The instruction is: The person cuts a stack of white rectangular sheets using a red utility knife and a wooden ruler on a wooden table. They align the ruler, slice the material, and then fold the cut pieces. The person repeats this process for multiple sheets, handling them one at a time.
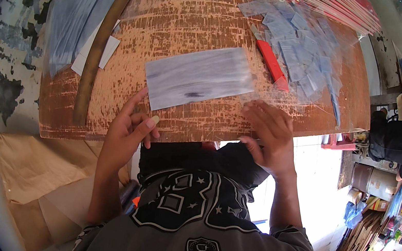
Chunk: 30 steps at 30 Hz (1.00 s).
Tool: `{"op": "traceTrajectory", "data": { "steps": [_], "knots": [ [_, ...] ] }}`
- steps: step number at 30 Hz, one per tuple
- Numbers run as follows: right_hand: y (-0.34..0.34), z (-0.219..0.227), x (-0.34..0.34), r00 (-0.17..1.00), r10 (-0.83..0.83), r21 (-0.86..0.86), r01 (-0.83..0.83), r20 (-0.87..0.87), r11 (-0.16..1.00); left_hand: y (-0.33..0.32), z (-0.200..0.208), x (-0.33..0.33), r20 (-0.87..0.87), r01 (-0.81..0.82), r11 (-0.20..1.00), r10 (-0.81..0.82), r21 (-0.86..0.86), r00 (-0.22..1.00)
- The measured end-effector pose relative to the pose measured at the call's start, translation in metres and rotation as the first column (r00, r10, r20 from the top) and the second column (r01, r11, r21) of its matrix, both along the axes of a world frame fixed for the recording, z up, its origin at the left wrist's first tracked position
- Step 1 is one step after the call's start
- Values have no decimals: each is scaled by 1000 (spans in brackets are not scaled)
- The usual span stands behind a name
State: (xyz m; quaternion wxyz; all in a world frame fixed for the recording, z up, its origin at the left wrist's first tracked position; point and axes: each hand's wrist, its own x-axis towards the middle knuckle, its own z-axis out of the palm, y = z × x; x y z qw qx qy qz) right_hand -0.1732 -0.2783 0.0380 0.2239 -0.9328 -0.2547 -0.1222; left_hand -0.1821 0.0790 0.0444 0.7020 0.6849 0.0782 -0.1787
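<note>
Peeling white paint over dark patches marks the wall [17, 54] on the left, beside a worn reddish-brown wooden tabletop [175, 18] scored with pale scratches. Near its front edge lies a flat, streaky grey rectangular sheet [199, 76], slightly askew, its right end higher than its left. Both forearms rise from below, on either side of the person's dark printed shirt [163, 242]. At the sheet's lower-left side, the left hand [130, 128] is loosely parted — index finger stretched up to the edge, thumb angled to the right, the other fingers curled; whether the index finger touches the sheet, I cannot tell. Just below the lower-right corner, the right hand [271, 133] bends in from the wrist, back upward, fingers slanting left and thumb standing apart from them. Beyond it lies a red-handled cutter [271, 63], next to a loose heap of clear bluish plastic pieces [299, 57]. Far left, a long brown strip [100, 53] lies across white paper pieces [110, 52], beside a stack of blue-grey sheets [74, 18].
</note>
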Motion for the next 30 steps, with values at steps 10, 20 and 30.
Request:
{"op": "traceTrajectory", "data": {
  "steps": [10,20,30],
  "knots": [
    [-36,-1,8,990,-119,-50,122,72,991,-1,-3,-2,-2,-17,1000,17,-7,1000],
    [-26,-4,6,955,-251,49,247,156,968,0,-3,-3,21,0,1000,0,-22,1000],
    [17,-9,12,989,-132,178,119,67,977,0,12,-13,-49,27,999,-26,25,998]
  ]
}}
